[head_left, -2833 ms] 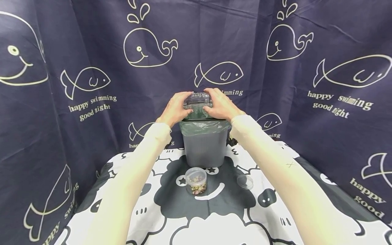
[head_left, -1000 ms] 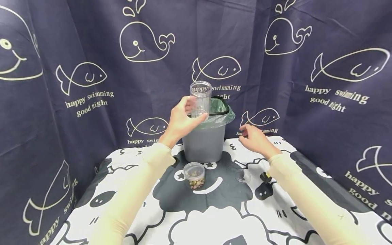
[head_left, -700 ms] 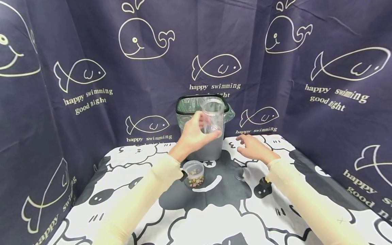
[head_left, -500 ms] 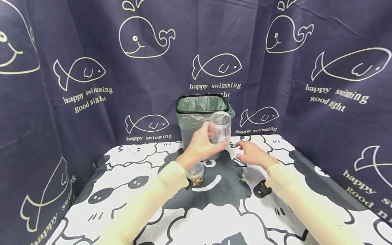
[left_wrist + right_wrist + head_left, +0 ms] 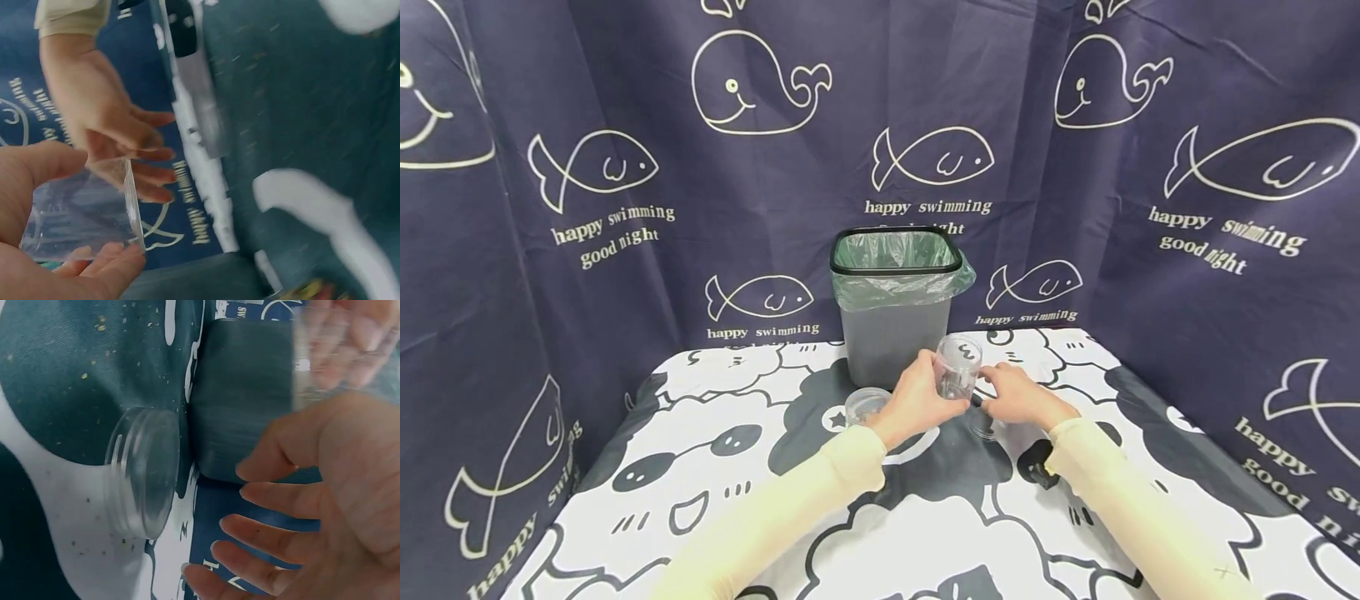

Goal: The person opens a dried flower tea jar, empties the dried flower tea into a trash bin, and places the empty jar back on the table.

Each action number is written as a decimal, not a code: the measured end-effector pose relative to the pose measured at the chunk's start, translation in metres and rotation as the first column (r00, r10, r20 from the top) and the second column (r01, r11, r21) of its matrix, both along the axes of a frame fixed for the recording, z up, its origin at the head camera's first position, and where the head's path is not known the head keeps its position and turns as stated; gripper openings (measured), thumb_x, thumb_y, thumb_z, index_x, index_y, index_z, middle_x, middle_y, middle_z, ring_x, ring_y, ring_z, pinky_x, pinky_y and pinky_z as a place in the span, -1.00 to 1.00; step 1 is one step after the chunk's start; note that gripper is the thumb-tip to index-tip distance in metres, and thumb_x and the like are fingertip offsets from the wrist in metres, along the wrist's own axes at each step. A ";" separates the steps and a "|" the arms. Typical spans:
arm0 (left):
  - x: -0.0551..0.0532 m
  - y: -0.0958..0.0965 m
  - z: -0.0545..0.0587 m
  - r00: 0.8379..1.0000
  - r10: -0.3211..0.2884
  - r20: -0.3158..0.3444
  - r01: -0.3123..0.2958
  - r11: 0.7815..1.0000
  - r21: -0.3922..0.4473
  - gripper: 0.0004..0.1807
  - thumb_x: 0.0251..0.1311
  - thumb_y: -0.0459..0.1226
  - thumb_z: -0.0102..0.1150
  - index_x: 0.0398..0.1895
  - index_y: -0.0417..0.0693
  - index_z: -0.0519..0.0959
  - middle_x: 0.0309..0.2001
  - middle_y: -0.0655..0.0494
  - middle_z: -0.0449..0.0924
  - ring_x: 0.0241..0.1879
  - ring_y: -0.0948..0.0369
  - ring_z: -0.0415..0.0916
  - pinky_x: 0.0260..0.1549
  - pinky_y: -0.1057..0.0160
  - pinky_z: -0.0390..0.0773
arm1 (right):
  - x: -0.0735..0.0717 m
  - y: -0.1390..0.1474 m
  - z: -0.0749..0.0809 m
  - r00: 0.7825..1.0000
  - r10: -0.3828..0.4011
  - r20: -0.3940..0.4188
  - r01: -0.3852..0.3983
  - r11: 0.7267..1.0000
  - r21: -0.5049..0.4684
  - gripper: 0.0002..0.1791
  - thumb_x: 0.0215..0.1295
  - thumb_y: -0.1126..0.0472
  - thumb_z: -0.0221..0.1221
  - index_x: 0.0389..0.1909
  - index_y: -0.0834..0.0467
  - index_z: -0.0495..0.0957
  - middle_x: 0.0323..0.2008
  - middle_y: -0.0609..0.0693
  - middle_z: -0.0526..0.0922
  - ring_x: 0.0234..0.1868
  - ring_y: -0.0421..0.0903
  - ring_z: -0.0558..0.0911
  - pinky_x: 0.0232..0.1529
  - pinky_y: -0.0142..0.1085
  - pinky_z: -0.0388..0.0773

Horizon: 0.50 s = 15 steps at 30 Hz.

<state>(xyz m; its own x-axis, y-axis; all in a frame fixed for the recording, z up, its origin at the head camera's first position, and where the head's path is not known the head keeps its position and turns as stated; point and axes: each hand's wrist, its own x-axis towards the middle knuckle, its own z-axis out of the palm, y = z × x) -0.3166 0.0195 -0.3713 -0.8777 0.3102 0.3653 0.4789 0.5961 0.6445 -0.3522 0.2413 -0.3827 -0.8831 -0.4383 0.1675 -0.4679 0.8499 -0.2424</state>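
My left hand (image 5: 925, 396) grips a clear, see-through plastic jar (image 5: 959, 363), its rim tilted up, in front of the bin's right side. In the left wrist view the thumb and fingers curl round the jar (image 5: 81, 215). My right hand (image 5: 1018, 393) is just right of the jar, fingers parted and nothing in its grasp; its fingertips are close to the jar's side. Below that hand a round clear lid (image 5: 145, 472) lies on the cloth. A second clear jar (image 5: 863, 402), partly hidden by my left hand, stands left of it; colourful dried bits show in the left wrist view.
A grey bin (image 5: 891, 333) with a green plastic liner (image 5: 887, 287) and black rim stands at the back. The table has a white and dark cartoon cloth (image 5: 715, 492), with small crumbs near the lid. A dark blue printed curtain (image 5: 820, 192) encloses the back and sides.
Both hands held the jar over the bin earlier. The right hand let go and moved down to the right; the left hand then brought the jar down and right, close to it.
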 end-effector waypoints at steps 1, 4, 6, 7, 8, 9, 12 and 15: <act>0.000 0.002 -0.005 1.000 0.006 0.011 -0.006 1.000 -0.007 -0.30 0.00 -0.08 0.57 0.11 -0.09 0.37 -0.05 0.05 0.56 -0.12 0.19 0.56 -0.08 0.24 0.58 | 0.001 0.001 -0.002 1.000 -0.001 0.011 0.001 1.000 0.004 -0.33 0.01 0.21 0.25 0.22 0.38 0.52 -0.03 0.36 0.62 -0.02 0.33 0.61 0.05 0.22 0.52; -0.001 0.007 -0.016 0.999 0.025 0.026 -0.025 1.000 -0.019 -0.31 0.01 -0.09 0.57 0.09 -0.10 0.37 -0.01 0.00 0.58 -0.05 0.13 0.59 -0.02 0.19 0.59 | 0.003 0.002 -0.005 0.998 0.000 0.058 0.000 1.000 0.004 -0.29 0.02 0.18 0.27 0.27 0.34 0.51 0.04 0.36 0.62 0.05 0.33 0.59 0.13 0.23 0.49; -0.002 0.009 -0.022 0.999 0.038 0.029 -0.037 0.999 -0.023 -0.32 0.01 -0.09 0.57 0.09 -0.09 0.38 0.04 -0.02 0.58 0.00 0.11 0.60 0.03 0.17 0.59 | 0.004 0.002 -0.007 0.996 0.004 0.094 -0.005 1.000 0.004 -0.26 0.04 0.14 0.27 0.32 0.29 0.49 0.07 0.33 0.62 0.06 0.28 0.60 0.15 0.22 0.48; -0.002 0.010 -0.024 0.999 0.044 0.032 -0.043 0.999 -0.021 -0.32 0.01 -0.09 0.57 0.09 -0.09 0.38 0.05 -0.03 0.59 0.02 0.10 0.60 0.05 0.16 0.59 | 0.004 0.003 -0.007 0.994 0.004 0.112 -0.004 1.000 0.005 -0.25 0.05 0.13 0.27 0.34 0.27 0.48 0.08 0.32 0.62 0.05 0.24 0.60 0.15 0.21 0.49; -0.003 0.011 -0.026 0.998 0.052 0.035 -0.051 0.998 -0.024 -0.32 0.01 -0.08 0.57 0.09 -0.09 0.38 0.05 -0.02 0.59 0.02 0.09 0.61 0.05 0.15 0.59 | 0.004 0.002 -0.007 0.992 0.004 0.127 -0.005 1.000 0.007 -0.24 0.06 0.12 0.27 0.36 0.26 0.48 0.08 0.31 0.62 0.03 0.21 0.59 0.15 0.21 0.49; -0.003 0.011 -0.027 0.997 0.058 0.042 -0.057 0.998 -0.023 -0.32 0.01 -0.08 0.57 0.09 -0.08 0.38 0.05 -0.02 0.59 0.02 0.09 0.61 0.04 0.14 0.59 | 0.004 0.002 -0.007 0.990 0.005 0.141 -0.006 1.000 0.011 -0.24 0.07 0.10 0.28 0.36 0.25 0.48 0.09 0.30 0.62 0.03 0.19 0.59 0.15 0.20 0.50; -0.004 0.012 -0.031 0.995 0.071 0.065 -0.069 0.997 -0.023 -0.33 0.01 -0.05 0.56 0.08 -0.07 0.39 0.05 -0.01 0.60 0.00 0.09 0.61 0.01 0.13 0.59 | 0.004 0.002 -0.009 0.987 0.007 0.161 -0.011 1.000 0.025 -0.23 0.05 0.06 0.30 0.35 0.23 0.48 0.07 0.27 0.61 -0.03 0.12 0.58 0.11 0.16 0.52; -0.003 0.012 -0.034 0.993 0.078 0.087 -0.077 0.997 -0.011 -0.33 0.00 -0.04 0.57 0.07 -0.07 0.40 0.04 -0.02 0.61 -0.03 0.09 0.62 -0.02 0.13 0.59 | 0.005 0.000 -0.011 0.986 0.006 0.165 -0.013 0.999 0.040 -0.24 0.04 0.03 0.32 0.30 0.27 0.50 0.06 0.25 0.61 -0.06 0.10 0.57 0.09 0.12 0.53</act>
<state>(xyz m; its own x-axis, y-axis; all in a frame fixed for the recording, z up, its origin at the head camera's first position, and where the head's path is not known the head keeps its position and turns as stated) -0.3199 0.0314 -0.4055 -0.9275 0.2426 0.2844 0.3735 0.6340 0.6772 -0.3470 0.2418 -0.3937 -0.8928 -0.4505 0.0015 -0.4326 0.8562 -0.2825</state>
